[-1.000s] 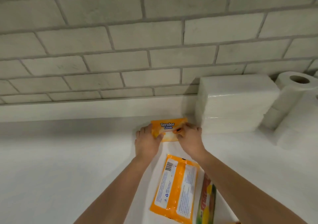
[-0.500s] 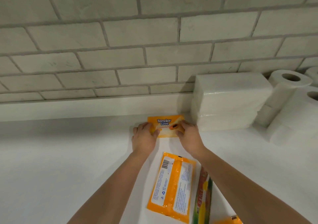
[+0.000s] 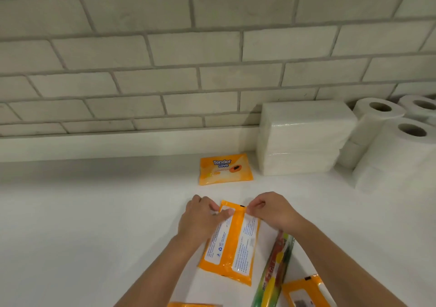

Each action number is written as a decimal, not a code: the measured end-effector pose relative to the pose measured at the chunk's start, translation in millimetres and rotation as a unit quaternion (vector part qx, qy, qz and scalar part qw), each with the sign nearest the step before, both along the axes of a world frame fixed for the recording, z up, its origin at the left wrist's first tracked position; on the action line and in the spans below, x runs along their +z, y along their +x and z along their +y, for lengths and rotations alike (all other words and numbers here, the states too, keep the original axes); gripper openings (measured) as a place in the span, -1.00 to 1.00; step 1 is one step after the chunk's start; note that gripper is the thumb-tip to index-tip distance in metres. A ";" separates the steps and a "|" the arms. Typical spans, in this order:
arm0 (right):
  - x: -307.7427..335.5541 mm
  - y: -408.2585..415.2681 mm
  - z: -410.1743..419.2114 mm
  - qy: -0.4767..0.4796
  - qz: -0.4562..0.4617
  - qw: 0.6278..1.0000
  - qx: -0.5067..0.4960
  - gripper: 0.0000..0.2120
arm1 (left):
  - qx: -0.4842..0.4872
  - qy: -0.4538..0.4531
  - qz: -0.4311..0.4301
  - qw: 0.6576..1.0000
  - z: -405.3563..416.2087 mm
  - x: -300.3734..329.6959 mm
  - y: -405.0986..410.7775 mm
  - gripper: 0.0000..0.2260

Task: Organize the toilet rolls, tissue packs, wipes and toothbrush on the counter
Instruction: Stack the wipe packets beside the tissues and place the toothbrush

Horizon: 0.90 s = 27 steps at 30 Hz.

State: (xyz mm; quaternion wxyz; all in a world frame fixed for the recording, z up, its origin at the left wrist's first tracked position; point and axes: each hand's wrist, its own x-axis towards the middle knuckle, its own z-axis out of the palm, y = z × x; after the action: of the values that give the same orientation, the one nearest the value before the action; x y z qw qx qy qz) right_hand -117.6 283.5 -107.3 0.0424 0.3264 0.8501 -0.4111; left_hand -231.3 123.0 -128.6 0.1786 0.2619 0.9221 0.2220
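Both hands down on the second wipes pack (image 3: 230, 243), which lies label-down on the white desk (image 3: 82, 224). Left hand (image 3: 203, 219) has fingers pinched on the pack's far left corner, right hand (image 3: 271, 212) pinched on the far right corner; pack is flat on the desk, not lifted. Two-corner hold probably so it can be raised and flipped face-up without sagging, judging by the soft wrapper

First wipes pack (image 3: 225, 169) sits face-up near the back ledge, just beside the tissue packs (image 3: 304, 139), nobody touching it. Looks like the start of a row along the wall, so the held one likely goes next to it or on top

Tissue packs are stacked against the tiled wall (image 3: 165, 54), toilet rolls (image 3: 401, 141) stand upright to their right, stacked in layers, tight together. That side looks finished

Toothbrush (image 3: 276, 269) in its red, yellow and green wrapper lies slanted just right of the held pack, touching or nearly, cannot tell which. Another orange pack (image 3: 304, 292) at the bottom right edge, and a sliver of one more (image 3: 191, 304) at the bottom edge, both cut off by the frame

Judgement: roughly halfway, wipes and toothbrush left to sort. Risk: pack brushes the toothbrush when it lifts
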 end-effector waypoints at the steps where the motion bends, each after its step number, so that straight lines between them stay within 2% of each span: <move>1: 1.4 0.4 -3.0 0.003 -0.008 1.000 0.008 -0.88 | -0.010 -0.002 -0.004 1.000 -1.4 -0.1 3.5 -0.50; 4: 3.6 0.6 -8.9 0.008 -0.027 1.000 0.014 -0.90 | -0.012 0.018 -0.016 1.000 -4.1 0.6 11.3 -0.53; 7: 12.3 -1.7 -11.4 -0.052 0.004 0.997 -0.056 -0.88 | -0.001 0.093 -0.043 0.995 -6.5 9.9 18.8 -0.54; 10: 25.8 -4.7 -9.1 -0.125 0.093 0.976 -0.153 -0.94 | -0.067 0.066 -0.026 0.995 -10.4 26.3 31.0 -0.35; 13: 44.6 -8.4 -11.9 -0.255 0.169 0.936 -0.172 -0.86 | -0.102 0.053 -0.060 0.992 -11.7 43.0 39.4 -0.18; 15: 54.7 -11.5 -16.1 -0.312 0.201 0.916 -0.150 -0.89 | -0.098 0.073 -0.069 0.990 -10.7 49.7 36.7 -0.33; 18: 57.6 -14.2 -17.9 -0.316 0.228 0.912 -0.128 -0.89 | -0.033 0.132 -0.081 0.987 -9.7 56.6 23.9 -0.83; 19: 53.6 -15.4 -17.8 -0.310 0.230 0.912 -0.138 -0.87 | -0.003 0.159 -0.096 0.983 -10.0 57.9 18.3 -0.92; 21: 43.0 -15.7 -18.7 -0.310 0.217 0.910 -0.169 -0.78 | 0.058 0.233 -0.156 0.958 -11.1 59.8 8.9 -0.90; 23: 30.9 -13.6 -22.6 -0.322 0.178 0.915 -0.165 -0.60 | 0.104 0.319 -0.251 0.908 -11.4 61.3 5.3 -0.89; 24: 26.4 -10.9 -25.7 -0.331 0.152 0.922 -0.131 -0.52 | 0.115 0.355 -0.294 0.880 -10.9 60.3 5.3 -0.86; 25: 23.1 -8.3 -29.0 -0.344 0.127 0.927 -0.085 -0.50 | 0.123 0.387 -0.333 0.851 -10.0 58.5 5.8 -0.83; 27: 22.2 -2.6 -35.0 -0.372 0.113 0.921 -0.023 -0.61 | 0.126 0.432 -0.397 0.800 -8.0 54.4 8.0 -0.77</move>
State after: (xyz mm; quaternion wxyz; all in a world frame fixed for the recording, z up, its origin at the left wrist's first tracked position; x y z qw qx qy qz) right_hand -120.2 248.5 -85.1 0.0552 0.2577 0.6279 -0.7323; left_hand -223.4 115.1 -74.2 0.3676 0.0827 0.6041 0.7022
